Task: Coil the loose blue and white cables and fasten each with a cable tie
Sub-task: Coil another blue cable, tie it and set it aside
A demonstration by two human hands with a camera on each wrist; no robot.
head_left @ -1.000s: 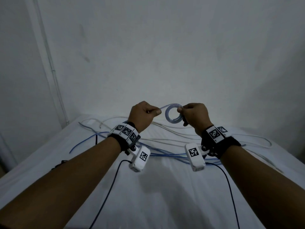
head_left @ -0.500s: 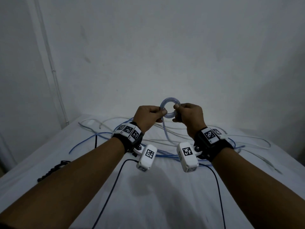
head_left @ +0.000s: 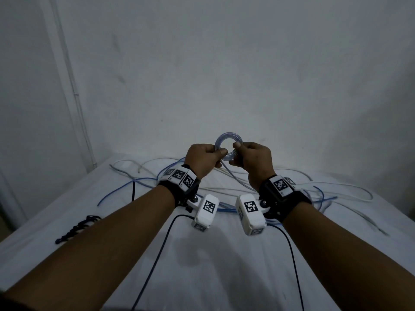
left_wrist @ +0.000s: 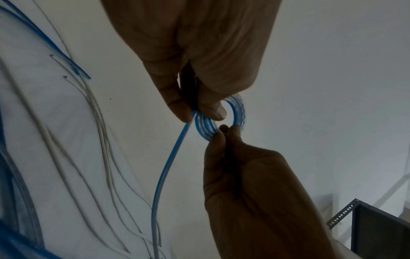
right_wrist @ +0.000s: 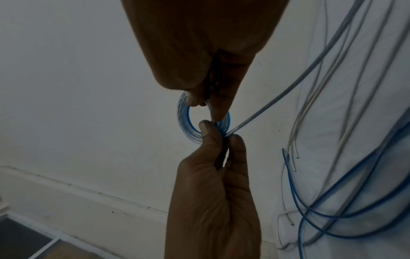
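nearest, both forearms reach out over the white sheet (head_left: pixel 202 265), a black cable tie bundle (head_left: pixel 76 228) lying left of them. further on, loose blue cables (head_left: pixel 125 187) and white cables (head_left: pixel 336 187) sprawl across the sheet. above these, the left hand (head_left: pixel 205 159) and right hand (head_left: pixel 252 161) each pinch a side of a small blue cable coil (head_left: pixel 228 140), held upright in the air between thumb and fingers. its tail (left_wrist: pixel 168 161) trails down toward the sheet.

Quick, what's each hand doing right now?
Left hand: pinching the blue cable coil.
Right hand: pinching the same coil's other side.
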